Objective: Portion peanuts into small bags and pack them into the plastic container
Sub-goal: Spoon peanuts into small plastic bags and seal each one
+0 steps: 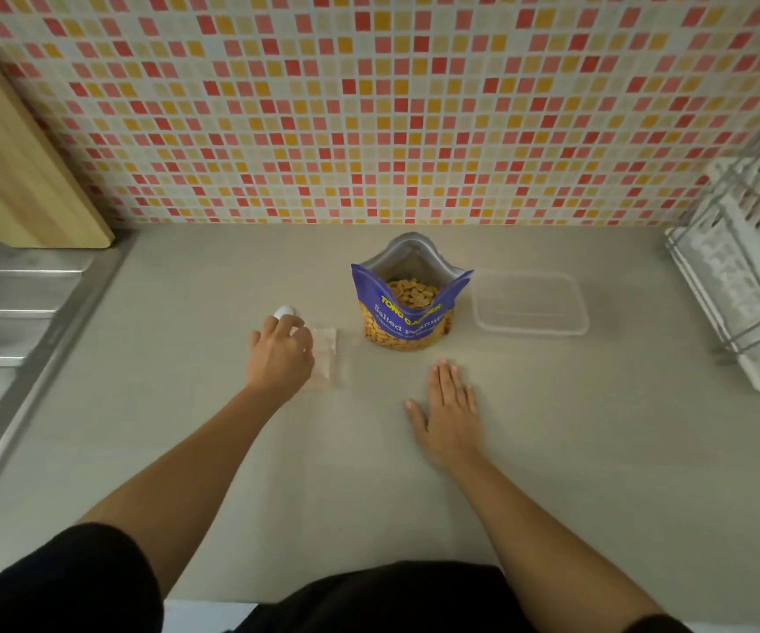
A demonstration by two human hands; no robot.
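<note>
Counter (pixel 186 427): peanut pouch (pixel 407 312) open, plastic container (pixel 528 328) empty, nothing portioned. Right hand (pixel 453 413) flat; left hand (pixel 279 354) at small bags (pixel 330 358), grip unclear.

One wide-angle camera, worn on the person's head, looks forward and steeply down at close range, with the peanut bag (pixel 407 312) near mid-frame on the counter (pixel 597 450), the tiled wall (pixel 369 107) above, the sink (pixel 12 322) at the left edge and the dish rack (pixel 748 276) at the right.
</note>
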